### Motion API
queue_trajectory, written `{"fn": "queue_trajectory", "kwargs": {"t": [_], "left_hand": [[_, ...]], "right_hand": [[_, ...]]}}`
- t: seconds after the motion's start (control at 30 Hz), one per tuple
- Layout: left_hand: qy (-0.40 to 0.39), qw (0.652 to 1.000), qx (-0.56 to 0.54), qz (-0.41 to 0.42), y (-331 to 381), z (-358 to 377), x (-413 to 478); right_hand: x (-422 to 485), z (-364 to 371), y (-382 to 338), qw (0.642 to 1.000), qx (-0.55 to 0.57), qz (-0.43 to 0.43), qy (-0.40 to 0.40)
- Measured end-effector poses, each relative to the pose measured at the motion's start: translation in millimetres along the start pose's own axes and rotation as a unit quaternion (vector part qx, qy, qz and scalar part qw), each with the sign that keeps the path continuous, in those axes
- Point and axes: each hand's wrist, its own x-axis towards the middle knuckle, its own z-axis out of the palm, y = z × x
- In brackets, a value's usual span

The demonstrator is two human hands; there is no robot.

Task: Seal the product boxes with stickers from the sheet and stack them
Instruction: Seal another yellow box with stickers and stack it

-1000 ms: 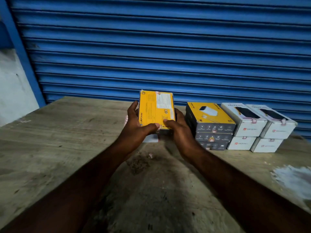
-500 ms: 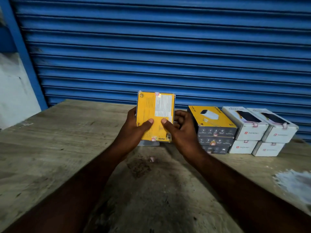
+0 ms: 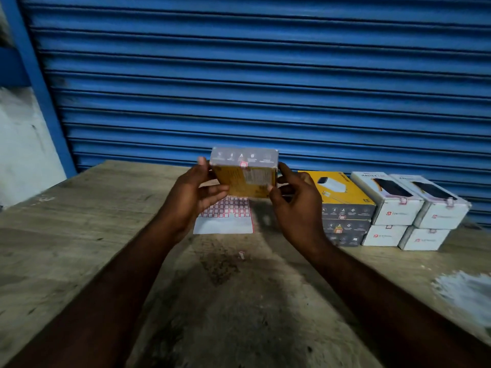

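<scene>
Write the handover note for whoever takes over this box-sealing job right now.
Hands: left hand and right hand both grip the yellow-and-grey cardboard product box, raised over the white sticker sheet on the wooden table.
Done: a red-edged sticker seals the held box's grey end; three yellow-and-grey boxes and two pairs of white boxes stand stacked at right.
To do: the held box's other end is hidden; check it, then stack the box.

Yellow-and-grey box (image 3: 245, 173), red-gridded white sticker sheet (image 3: 225, 217), ribbed blue shutter (image 3: 265, 75).
</scene>
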Motion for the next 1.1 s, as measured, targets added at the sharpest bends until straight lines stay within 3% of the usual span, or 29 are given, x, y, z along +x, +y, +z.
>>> {"fn": "queue_trajectory", "kwargs": {"t": [0.1, 0.2, 0.23, 0.4, 0.53, 0.7, 0.87, 1.1], "left_hand": [[0.020, 0.999, -0.026, -0.035, 4, -2, -1], [0.024, 0.999, -0.002, -0.036, 3, -2, -1], [0.024, 0.999, -0.007, -0.037, 2, -1, -1], [-0.034, 0.998, -0.039, -0.044, 1, 12, -7], [-0.062, 0.995, 0.082, 0.001, -7, 29, -9], [-0.056, 0.968, 0.237, 0.062, -7, 65, -4], [-0.060, 0.947, 0.302, 0.093, -9, 108, 1], [-0.063, 0.924, 0.364, 0.103, -15, 153, -7]], "right_hand": [[7, 1, -5, 0.994, 0.062, 0.082, -0.041], [18, -3, -15, 0.954, 0.210, 0.199, -0.081], [21, -6, -18, 0.951, 0.209, 0.208, -0.096], [28, -30, -23, 0.980, -0.024, 0.073, -0.181], [27, -58, -23, 0.961, -0.199, -0.044, -0.188], [39, -102, -25, 0.929, -0.322, -0.038, -0.177], [51, -137, -22, 0.899, -0.401, -0.016, -0.177], [51, -168, 0, 0.905, -0.405, -0.012, -0.128]]}}
